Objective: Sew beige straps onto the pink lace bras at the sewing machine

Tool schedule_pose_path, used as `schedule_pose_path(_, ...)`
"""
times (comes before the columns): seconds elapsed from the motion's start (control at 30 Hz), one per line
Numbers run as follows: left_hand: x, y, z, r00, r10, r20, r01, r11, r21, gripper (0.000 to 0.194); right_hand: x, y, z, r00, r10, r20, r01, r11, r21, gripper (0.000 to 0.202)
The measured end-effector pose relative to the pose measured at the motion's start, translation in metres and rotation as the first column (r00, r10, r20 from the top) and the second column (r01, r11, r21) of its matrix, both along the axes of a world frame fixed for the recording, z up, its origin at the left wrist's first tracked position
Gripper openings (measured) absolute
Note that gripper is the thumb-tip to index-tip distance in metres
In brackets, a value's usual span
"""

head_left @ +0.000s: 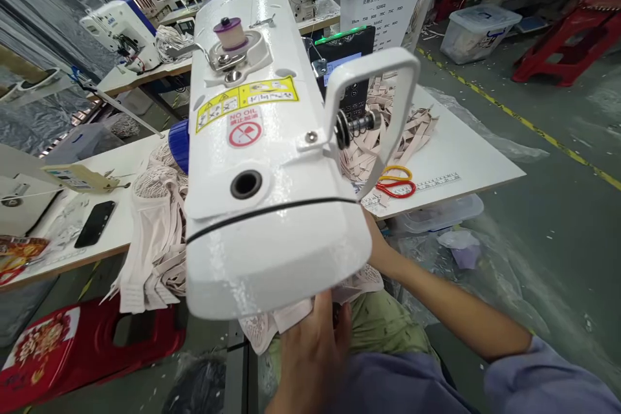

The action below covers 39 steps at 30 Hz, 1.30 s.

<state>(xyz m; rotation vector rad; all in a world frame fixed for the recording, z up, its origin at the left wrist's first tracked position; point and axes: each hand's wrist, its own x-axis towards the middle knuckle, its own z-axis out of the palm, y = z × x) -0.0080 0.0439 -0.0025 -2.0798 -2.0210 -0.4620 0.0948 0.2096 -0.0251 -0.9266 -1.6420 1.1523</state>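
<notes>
A white sewing machine head (pixel 276 162) fills the middle of the view and hides much of the work below it. Pale pink fabric with lace (pixel 262 330) shows under its front edge, above my lap. My left hand (pixel 313 349) is at this fabric, fingers bent, thumb and fingertips partly hidden by the machine's edge; what lies between them is unclear. My right forearm reaches up behind the machine's right side, and only the wrist part of my right hand (pixel 376 239) shows; its fingers are hidden.
Pale straps (pixel 412 132), scissors (pixel 398 184) and a printed ruler (pixel 436 182) lie on the table at right. Left are stacked lace pieces (pixel 155 226), a black phone (pixel 95 224) and a yellow clipper tool (pixel 82 178). A red stool (pixel 111 362) stands lower left.
</notes>
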Motion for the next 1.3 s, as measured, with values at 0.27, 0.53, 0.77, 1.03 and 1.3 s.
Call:
schedule_pose_path(0.27,-0.007,-0.004,-0.002,0.997,0.051,0.05,-0.048,0.997,-0.058,0.059,0.012,-0.016,-0.011,0.998,0.03,-0.053,-0.034,0.997,-0.07,0.028)
schedule_pose_path(0.53,-0.007,-0.007,-0.005,0.995,0.059,0.079,-0.063,0.997,0.05,0.06,0.02,-0.029,-0.002,0.991,0.118,-0.058,-0.128,0.968,-0.216,0.03)
schedule_pose_path(0.77,-0.008,-0.007,-0.012,0.997,0.053,0.061,-0.06,0.99,0.128,0.073,0.028,-0.036,-0.003,0.982,0.16,-0.097,-0.181,0.942,-0.283,0.042)
schedule_pose_path(1.03,0.032,-0.034,-0.023,0.983,-0.112,0.148,0.097,0.99,0.101,0.072,0.058,-0.067,0.009,0.945,0.321,-0.06,-0.324,0.899,-0.295,0.041)
schedule_pose_path(1.3,0.022,-0.032,0.008,0.887,-0.378,0.264,0.357,0.926,0.124,0.031,0.075,-0.087,0.022,0.778,0.617,0.119,-0.556,0.764,-0.327,0.013)
